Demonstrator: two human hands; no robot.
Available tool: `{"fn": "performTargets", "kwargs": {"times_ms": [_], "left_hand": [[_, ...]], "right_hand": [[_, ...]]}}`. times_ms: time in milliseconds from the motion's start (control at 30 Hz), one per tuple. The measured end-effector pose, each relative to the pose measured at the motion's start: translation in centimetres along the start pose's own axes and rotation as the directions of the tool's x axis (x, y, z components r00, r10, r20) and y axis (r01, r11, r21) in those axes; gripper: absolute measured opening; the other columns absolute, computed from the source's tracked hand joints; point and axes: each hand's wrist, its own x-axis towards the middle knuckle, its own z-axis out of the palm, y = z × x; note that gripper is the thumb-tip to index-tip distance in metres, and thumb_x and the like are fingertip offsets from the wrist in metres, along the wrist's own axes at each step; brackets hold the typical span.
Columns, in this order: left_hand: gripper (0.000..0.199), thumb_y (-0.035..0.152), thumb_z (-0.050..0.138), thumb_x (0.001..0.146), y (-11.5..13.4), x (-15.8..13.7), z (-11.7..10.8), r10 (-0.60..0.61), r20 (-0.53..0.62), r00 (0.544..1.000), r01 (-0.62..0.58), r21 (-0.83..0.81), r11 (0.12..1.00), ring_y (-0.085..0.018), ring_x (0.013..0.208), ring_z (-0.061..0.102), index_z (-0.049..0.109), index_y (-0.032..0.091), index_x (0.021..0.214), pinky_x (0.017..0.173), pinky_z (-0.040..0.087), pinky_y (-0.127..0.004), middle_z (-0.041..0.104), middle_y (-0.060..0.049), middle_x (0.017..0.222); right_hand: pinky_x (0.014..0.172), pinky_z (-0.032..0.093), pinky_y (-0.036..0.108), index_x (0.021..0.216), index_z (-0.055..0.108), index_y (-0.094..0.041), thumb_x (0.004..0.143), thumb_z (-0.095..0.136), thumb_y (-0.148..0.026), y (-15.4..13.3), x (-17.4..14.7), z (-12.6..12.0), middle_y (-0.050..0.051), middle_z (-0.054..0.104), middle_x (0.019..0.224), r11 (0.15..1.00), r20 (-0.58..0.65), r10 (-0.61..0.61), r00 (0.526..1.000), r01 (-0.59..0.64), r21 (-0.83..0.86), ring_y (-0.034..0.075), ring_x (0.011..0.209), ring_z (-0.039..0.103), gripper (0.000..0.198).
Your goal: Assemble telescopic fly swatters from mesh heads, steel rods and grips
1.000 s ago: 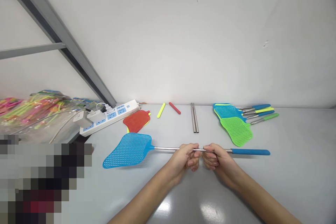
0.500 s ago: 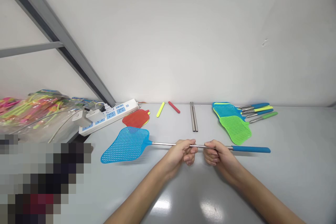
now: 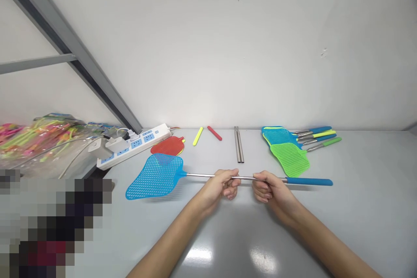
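Note:
A blue fly swatter point(image 3: 156, 177) with a thin metal rod stretches across the front of the table, its mesh head at left and its blue handle grip at right. My left hand point(image 3: 224, 186) is closed on the rod, on the side toward the head. Farther right, my right hand point(image 3: 269, 186) pinches the same rod near the handle end. A short stretch of bare rod shows between the two hands. Behind the blue head, and partly covered by it, lies a red swatter head point(image 3: 167, 145) with a yellow edge showing under it.
Two metal tubes point(image 3: 239, 145), a red grip point(image 3: 214, 133) and a yellow grip point(image 3: 197, 136) lie toward the wall. Several swatters are stacked at right, a green one point(image 3: 289, 159) on top. A power strip point(image 3: 133, 145) and bagged colourful items point(image 3: 48, 139) are at left.
My left hand has shifted slightly left, and the gap between my hands along the rod is a little wider. Both hands still grip the swatter.

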Motion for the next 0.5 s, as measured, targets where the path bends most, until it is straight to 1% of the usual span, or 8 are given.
{"fn": "performTargets", "kwargs": {"times_ms": [267,367,500], "left_hand": [[0.034,0.038,0.041,0.076,0.09,0.0,-0.22,0.008,0.0,1.0,-0.008,0.002,1.0,-0.007,0.039,0.024,0.037,0.017,0.049,0.049,0.025,-0.023,0.02,0.008,0.035],[0.034,0.038,0.041,0.076,-0.01,0.12,-0.37,0.009,-0.003,1.0,-0.009,-0.005,1.0,-0.007,0.04,0.023,0.037,0.017,0.049,0.049,0.024,-0.023,0.02,0.008,0.035],[0.034,0.037,0.04,0.076,0.03,0.18,-0.5,0.001,-0.01,1.0,-0.001,-0.003,1.0,-0.007,0.04,0.023,0.036,0.017,0.049,0.049,0.025,-0.022,0.021,0.008,0.035]], "right_hand": [[0.038,0.017,0.023,0.042,0.03,-0.019,0.071,0.046,-0.026,-0.09,-0.06,-0.17,-0.007,0.016,0.042,0.998,-0.008,0.031,0.999,-0.031,0.059,0.006,0.038,0.013,0.034],[0.037,0.017,0.023,0.041,0.029,-0.019,0.071,0.044,-0.025,-0.18,-0.02,-0.29,-0.007,0.015,0.042,0.994,-0.036,0.047,0.998,-0.044,0.097,0.006,0.037,0.012,0.035],[0.036,0.017,0.023,0.04,0.029,-0.019,0.07,0.044,-0.024,-0.2,0.1,-0.39,-0.007,0.015,0.041,0.991,-0.076,0.039,0.996,-0.028,0.13,0.006,0.036,0.011,0.034]]}}
